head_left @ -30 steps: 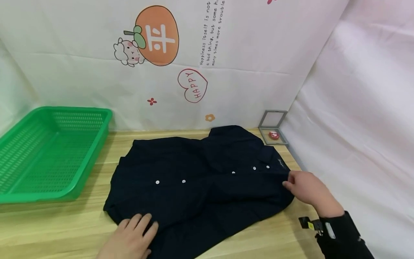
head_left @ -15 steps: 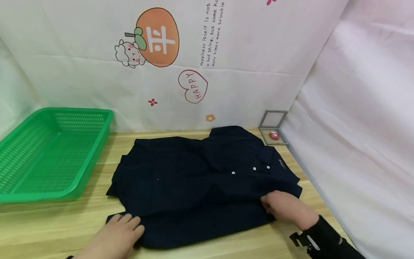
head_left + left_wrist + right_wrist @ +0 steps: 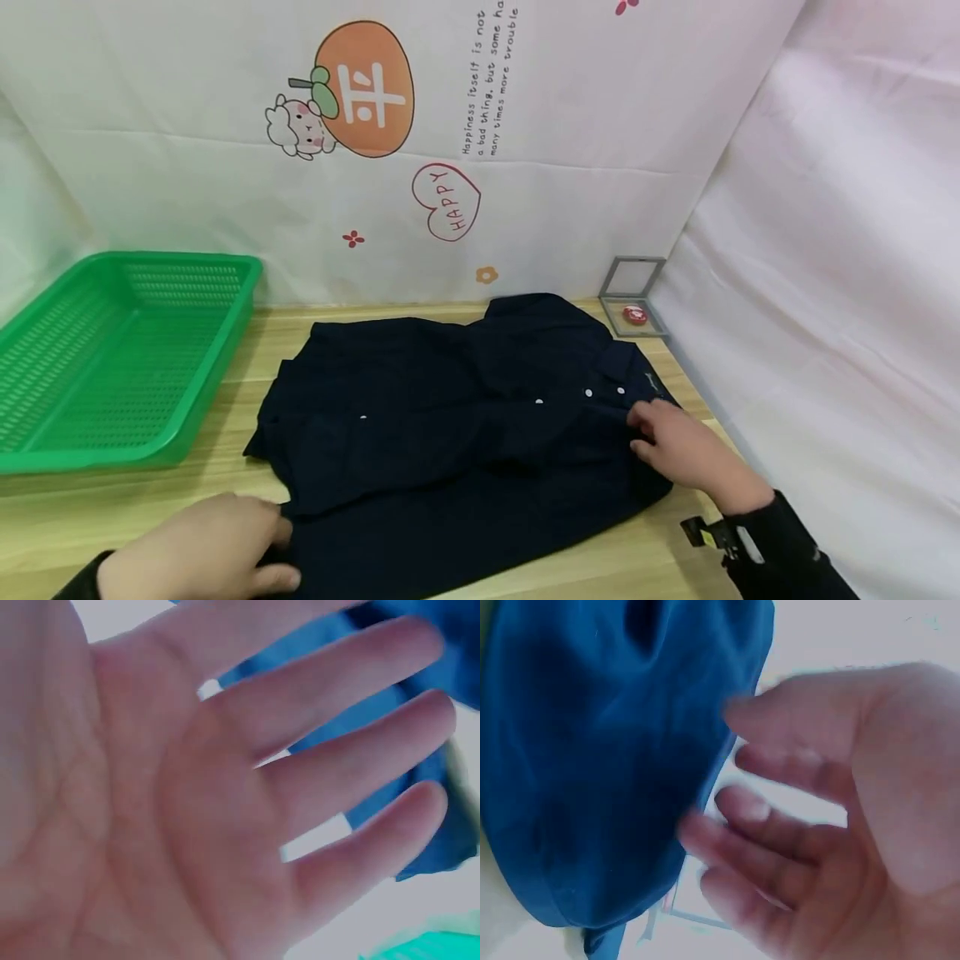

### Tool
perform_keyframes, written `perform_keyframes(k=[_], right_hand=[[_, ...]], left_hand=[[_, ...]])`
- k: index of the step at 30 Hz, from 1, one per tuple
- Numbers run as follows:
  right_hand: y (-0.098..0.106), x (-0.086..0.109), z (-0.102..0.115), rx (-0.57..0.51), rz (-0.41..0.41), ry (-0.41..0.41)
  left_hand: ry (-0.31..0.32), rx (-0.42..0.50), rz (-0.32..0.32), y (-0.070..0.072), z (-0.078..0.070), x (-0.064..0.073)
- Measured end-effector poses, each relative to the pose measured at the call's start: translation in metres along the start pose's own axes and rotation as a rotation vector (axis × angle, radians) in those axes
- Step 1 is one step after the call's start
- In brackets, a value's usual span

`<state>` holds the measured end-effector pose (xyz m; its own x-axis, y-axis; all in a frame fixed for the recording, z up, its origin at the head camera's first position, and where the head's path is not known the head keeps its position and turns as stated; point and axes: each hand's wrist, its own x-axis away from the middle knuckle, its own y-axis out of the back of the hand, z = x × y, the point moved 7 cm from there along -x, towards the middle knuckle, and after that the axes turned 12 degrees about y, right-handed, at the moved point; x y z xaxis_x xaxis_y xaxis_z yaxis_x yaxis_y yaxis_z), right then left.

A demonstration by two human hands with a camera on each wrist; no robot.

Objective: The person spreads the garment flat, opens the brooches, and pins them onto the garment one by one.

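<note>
A dark navy shirt point(image 3: 420, 375) with small white buttons lies spread on the wooden table, its collar end to the right. Its near part is folded unevenly, with a crease running along the front. My left hand point(image 3: 206, 546) is beside the shirt's near left corner; the left wrist view shows its fingers point(image 3: 352, 772) spread and holding nothing. Close to the collar, my right hand point(image 3: 693, 450) hovers at the shirt's right edge. In the right wrist view its fingers point(image 3: 757, 859) are loosely bent and apart, with no cloth between them. Contact with the shirt cannot be told.
A green plastic basket point(image 3: 202, 367) stands on the left of the table. At the back right corner sits a small open grey-framed case point(image 3: 633, 283) with a red round item point(image 3: 634, 314) inside. White printed cloth point(image 3: 570, 167) hangs behind, and white fabric point(image 3: 847, 292) borders the right.
My right hand first drew the shirt's right edge nearer, then let go and moved up toward the collar. My left hand pulled the near left corner, then released it and shifted left.
</note>
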<state>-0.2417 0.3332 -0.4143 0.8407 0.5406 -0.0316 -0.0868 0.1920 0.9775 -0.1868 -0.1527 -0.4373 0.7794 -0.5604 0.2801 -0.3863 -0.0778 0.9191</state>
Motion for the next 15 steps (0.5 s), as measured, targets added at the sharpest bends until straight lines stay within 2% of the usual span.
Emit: perform_keyframes(k=[2,4,5,7,10,13,15], right_hand=[[-0.002,-0.004,-0.007,0.064,-0.034,-0.036],[-0.010,-0.009,-0.010,0.095,-0.010,-0.040],[-0.017,-0.011,-0.010,0.090,0.019,-0.027],[-0.029,-0.016,-0.009,0.064,0.081,-0.001],[-0.040,-0.018,-0.008,0.003,0.183,0.005],[-0.039,-0.018,-0.012,-0.065,0.282,-0.044],[-0.030,-0.020,-0.015,-0.109,0.355,-0.069]], left_hand=[[-0.017,-0.049,-0.093,0.014,-0.008,-0.006],[-0.012,-0.124,-0.186,0.024,-0.014,-0.015],[0.007,-0.146,-0.197,0.025,-0.015,-0.019],[0.041,-0.150,-0.165,0.021,-0.014,-0.029],[0.091,-0.096,-0.027,0.006,-0.006,-0.040],[0.123,-0.048,0.099,-0.003,0.002,-0.046],[0.115,-0.041,0.139,-0.001,0.006,-0.047]])
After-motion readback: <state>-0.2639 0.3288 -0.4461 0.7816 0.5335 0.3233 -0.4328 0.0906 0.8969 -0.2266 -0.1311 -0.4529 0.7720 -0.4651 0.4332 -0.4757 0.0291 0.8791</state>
